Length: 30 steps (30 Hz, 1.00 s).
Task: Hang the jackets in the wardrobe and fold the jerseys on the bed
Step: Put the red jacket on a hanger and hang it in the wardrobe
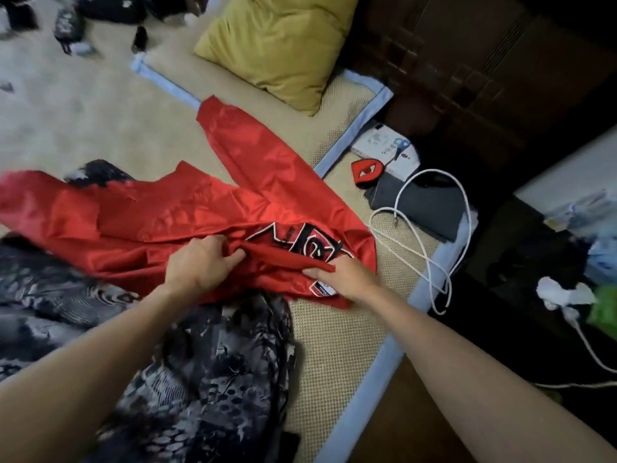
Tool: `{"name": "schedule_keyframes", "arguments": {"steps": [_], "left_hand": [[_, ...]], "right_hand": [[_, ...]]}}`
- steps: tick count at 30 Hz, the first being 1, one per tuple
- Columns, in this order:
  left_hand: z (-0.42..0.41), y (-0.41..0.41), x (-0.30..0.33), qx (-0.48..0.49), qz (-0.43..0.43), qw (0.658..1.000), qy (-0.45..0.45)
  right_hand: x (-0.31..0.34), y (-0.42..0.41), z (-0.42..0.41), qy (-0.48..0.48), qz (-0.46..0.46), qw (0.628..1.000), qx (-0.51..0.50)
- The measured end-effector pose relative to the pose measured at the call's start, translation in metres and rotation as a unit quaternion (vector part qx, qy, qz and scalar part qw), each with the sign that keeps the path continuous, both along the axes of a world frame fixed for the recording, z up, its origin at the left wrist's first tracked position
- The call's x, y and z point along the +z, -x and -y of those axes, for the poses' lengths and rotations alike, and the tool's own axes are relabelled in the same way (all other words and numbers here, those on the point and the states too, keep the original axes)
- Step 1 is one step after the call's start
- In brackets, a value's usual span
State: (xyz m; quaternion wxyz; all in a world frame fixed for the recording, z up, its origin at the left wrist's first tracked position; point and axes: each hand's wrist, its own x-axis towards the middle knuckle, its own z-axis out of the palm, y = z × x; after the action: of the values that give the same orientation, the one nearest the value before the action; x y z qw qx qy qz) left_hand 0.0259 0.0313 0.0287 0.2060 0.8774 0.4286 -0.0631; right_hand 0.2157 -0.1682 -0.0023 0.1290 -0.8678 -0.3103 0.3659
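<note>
A shiny red jacket (187, 208) with black-and-white lettering lies spread across the bed mat (337, 342), one sleeve stretched toward the yellow pillow. My left hand (203, 262) pinches a fold of the red fabric near the collar. My right hand (347, 279) grips the collar edge beside a small white label. A grey-black patterned garment (213, 379) lies crumpled under my forearms at the near side of the bed.
A yellow pillow (280, 45) sits at the head of the mat. A white cable (434, 248) loops over the mat's right edge near a dark laptop (424, 202), a white box (384, 145) and a small red pouch (365, 173). Dark clothes (66, 15) lie far left.
</note>
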Motion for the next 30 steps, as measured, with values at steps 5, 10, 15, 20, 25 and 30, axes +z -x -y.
{"name": "schedule_keyframes", "arguments": {"steps": [5,10,15,20,25,30], "left_hand": [[-0.027,-0.012,0.133,-0.070,0.125,0.988,0.064],[-0.006,-0.002,0.298,-0.161,0.299,0.936,0.093],[0.055,0.029,0.451,-0.257,0.358,0.894,0.079],[0.155,0.071,0.556,-0.339,0.409,0.830,0.170],[0.259,0.086,0.620,-0.387,0.484,0.740,0.261],[0.367,0.089,0.658,-0.496,0.425,0.682,0.328]], "right_hand": [[0.168,0.000,0.019,-0.118,0.032,0.991,-0.050],[0.343,0.032,0.068,-0.207,0.093,0.970,-0.086],[0.480,0.096,0.151,-0.283,0.196,0.931,-0.122],[0.555,0.170,0.249,-0.402,0.175,0.882,-0.175],[0.613,0.243,0.336,-0.449,0.204,0.841,-0.222],[0.639,0.305,0.418,-0.434,0.237,0.823,-0.280]]}}
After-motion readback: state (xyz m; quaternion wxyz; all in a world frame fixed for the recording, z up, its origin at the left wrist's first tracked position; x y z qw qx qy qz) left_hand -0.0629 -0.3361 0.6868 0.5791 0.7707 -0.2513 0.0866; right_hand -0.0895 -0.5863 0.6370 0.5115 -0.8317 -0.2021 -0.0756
